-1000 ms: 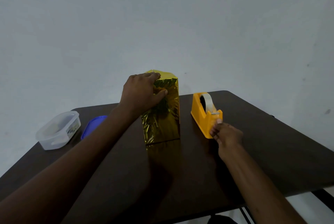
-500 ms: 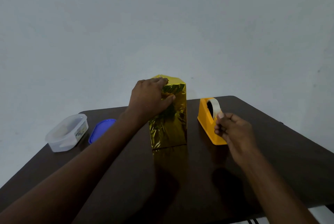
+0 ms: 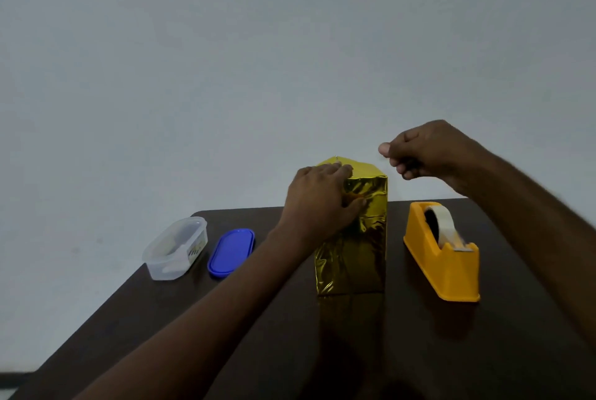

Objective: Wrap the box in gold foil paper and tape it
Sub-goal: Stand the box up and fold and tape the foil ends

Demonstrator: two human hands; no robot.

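Note:
The box (image 3: 354, 248), covered in crinkled gold foil, stands upright in the middle of the dark table (image 3: 419, 344). My left hand (image 3: 322, 199) grips its upper left corner, fingers over the top fold and thumb on the front face. My right hand (image 3: 425, 151) hovers above and right of the box top, thumb and forefinger pinched together on a short piece of clear tape that is barely visible. The orange tape dispenser (image 3: 442, 267) with its clear roll (image 3: 446, 222) sits to the right of the box.
A clear plastic container (image 3: 175, 248) and its blue lid (image 3: 230, 252) lie at the table's far left. A plain pale wall stands behind the table. The table's near and left edges run close to my left forearm.
My right hand left the dispenser and rose up and left to beside the box top, pinching tape. My left hand stayed on the box. The camera tilted.

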